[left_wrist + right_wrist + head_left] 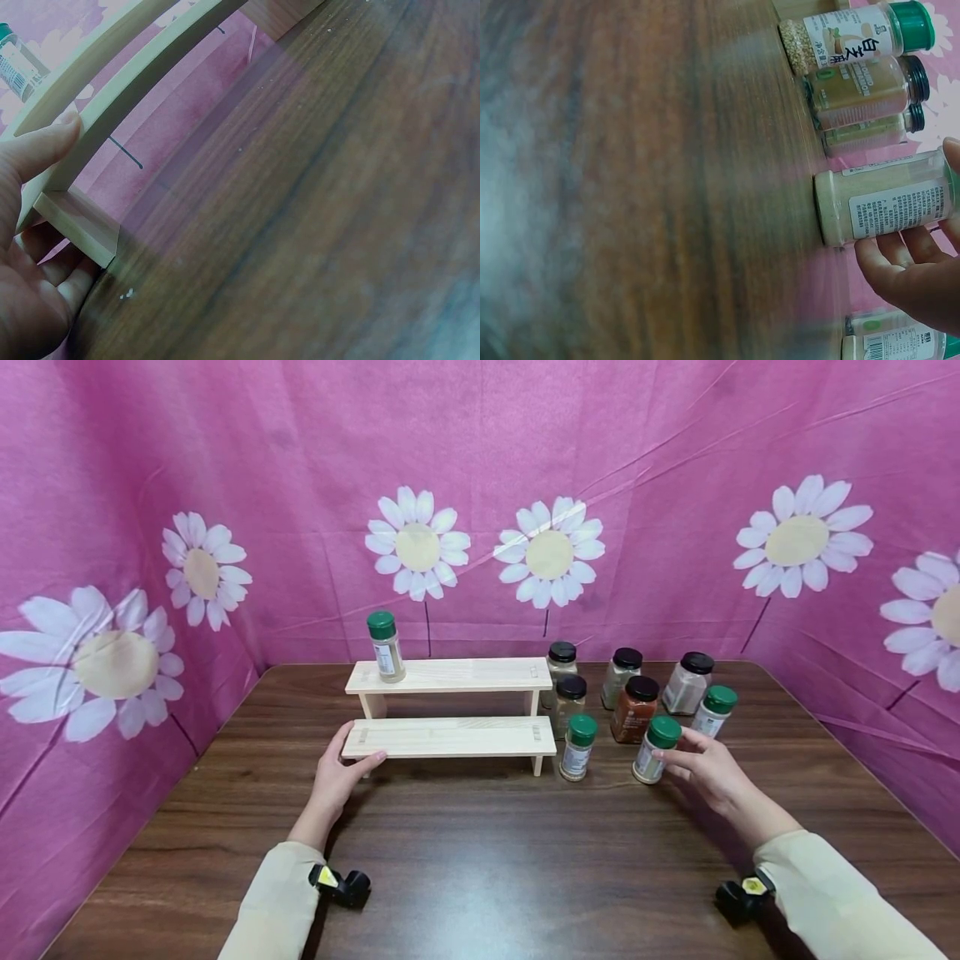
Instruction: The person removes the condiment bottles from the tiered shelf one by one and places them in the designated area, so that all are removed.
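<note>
A two-tier wooden spice rack [450, 739] stands on the table. My left hand [333, 781] grips the left end of its lower step, thumb on the front edge of the board [112, 112] and fingers around the side leg [79, 229]. On the upper step, at the left, stands a green-capped spice jar [388, 656]. To the right of the rack, my right hand [712, 774] holds another green-capped spice jar [647, 762] between thumb and fingers. In the right wrist view this jar [892, 202] is upright, pale powder inside, its base right at the tabletop.
Around the held jar stand a green-capped jar of pale grains [576, 760], a green-capped jar [708, 722] behind my right hand, a black-capped jar of red spice [634, 718] and several other black-capped jars [686, 689]. A pink flowered cloth [480, 468] hangs behind the table [480, 860].
</note>
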`<state>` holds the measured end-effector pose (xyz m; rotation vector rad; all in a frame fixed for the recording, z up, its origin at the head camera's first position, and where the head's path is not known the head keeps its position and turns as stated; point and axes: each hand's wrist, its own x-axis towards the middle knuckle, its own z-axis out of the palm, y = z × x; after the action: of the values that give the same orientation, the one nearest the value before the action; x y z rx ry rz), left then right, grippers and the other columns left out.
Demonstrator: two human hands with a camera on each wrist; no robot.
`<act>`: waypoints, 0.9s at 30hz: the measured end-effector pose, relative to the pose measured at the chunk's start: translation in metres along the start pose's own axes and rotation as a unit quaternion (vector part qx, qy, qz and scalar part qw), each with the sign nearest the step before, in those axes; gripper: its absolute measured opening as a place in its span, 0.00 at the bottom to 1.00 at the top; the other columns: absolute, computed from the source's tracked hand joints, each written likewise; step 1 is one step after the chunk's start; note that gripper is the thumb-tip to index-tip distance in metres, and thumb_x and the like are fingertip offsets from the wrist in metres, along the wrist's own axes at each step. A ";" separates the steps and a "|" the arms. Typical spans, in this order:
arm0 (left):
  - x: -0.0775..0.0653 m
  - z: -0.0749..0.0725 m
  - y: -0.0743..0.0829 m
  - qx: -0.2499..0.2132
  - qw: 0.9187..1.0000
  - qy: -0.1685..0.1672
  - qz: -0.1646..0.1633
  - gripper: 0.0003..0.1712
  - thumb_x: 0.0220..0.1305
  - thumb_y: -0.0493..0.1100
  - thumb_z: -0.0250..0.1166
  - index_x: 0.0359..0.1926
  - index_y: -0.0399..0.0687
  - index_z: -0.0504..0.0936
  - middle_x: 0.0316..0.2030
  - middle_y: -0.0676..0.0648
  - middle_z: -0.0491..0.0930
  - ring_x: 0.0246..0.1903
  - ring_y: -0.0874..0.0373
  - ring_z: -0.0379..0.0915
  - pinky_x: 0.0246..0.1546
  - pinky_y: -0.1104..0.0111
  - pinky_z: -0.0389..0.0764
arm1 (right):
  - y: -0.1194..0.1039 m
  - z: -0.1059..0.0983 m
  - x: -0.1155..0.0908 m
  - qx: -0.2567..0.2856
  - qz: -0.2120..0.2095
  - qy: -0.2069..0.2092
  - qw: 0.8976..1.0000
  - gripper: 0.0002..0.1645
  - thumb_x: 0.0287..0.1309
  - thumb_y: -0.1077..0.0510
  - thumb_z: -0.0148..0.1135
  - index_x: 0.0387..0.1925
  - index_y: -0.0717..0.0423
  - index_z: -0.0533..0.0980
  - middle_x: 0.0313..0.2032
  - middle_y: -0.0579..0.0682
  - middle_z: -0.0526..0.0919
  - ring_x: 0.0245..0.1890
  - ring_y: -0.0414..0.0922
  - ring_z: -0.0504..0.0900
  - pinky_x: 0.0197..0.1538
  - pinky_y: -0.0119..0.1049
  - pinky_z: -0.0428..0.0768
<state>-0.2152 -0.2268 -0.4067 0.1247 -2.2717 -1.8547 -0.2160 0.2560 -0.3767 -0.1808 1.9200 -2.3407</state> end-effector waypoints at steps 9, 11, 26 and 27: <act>0.001 0.000 -0.002 0.002 1.000 0.002 0.001 0.44 0.46 0.38 0.68 0.62 0.45 0.54 0.56 0.42 0.59 0.53 0.53 0.53 0.52 0.63 0.54 | 0.002 -0.001 0.000 0.019 0.000 -0.012 1.000 0.20 0.46 0.74 0.57 0.33 0.45 0.77 0.33 0.44 0.78 0.36 0.37 0.75 0.39 0.30 0.73; 0.000 0.000 -0.001 0.001 1.000 0.000 0.000 0.44 0.46 0.39 0.67 0.62 0.45 0.54 0.56 0.42 0.59 0.53 0.53 0.53 0.52 0.63 0.53 | 0.002 -0.001 0.000 0.016 0.001 -0.014 1.000 0.20 0.46 0.74 0.57 0.33 0.45 0.77 0.33 0.44 0.78 0.36 0.37 0.75 0.39 0.30 0.73; 0.001 0.000 -0.002 0.006 1.000 0.003 -0.003 0.45 0.45 0.38 0.68 0.63 0.45 0.54 0.56 0.42 0.59 0.54 0.53 0.53 0.52 0.64 0.54 | -0.003 0.000 0.000 0.005 -0.012 -0.033 0.999 0.19 0.48 0.72 0.56 0.36 0.46 0.74 0.34 0.44 0.77 0.36 0.37 0.75 0.38 0.31 0.73; 0.001 0.000 -0.002 0.006 1.000 0.003 -0.003 0.45 0.45 0.38 0.68 0.63 0.45 0.54 0.56 0.42 0.59 0.54 0.53 0.53 0.52 0.63 0.54 | -0.004 0.000 0.001 0.010 -0.016 -0.036 0.999 0.19 0.48 0.72 0.56 0.36 0.46 0.74 0.34 0.44 0.77 0.36 0.38 0.75 0.38 0.31 0.73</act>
<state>-0.2161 -0.2276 -0.4086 0.1384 -2.2812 -1.8414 -0.2167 0.2565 -0.3725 -0.2920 1.8742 -2.3368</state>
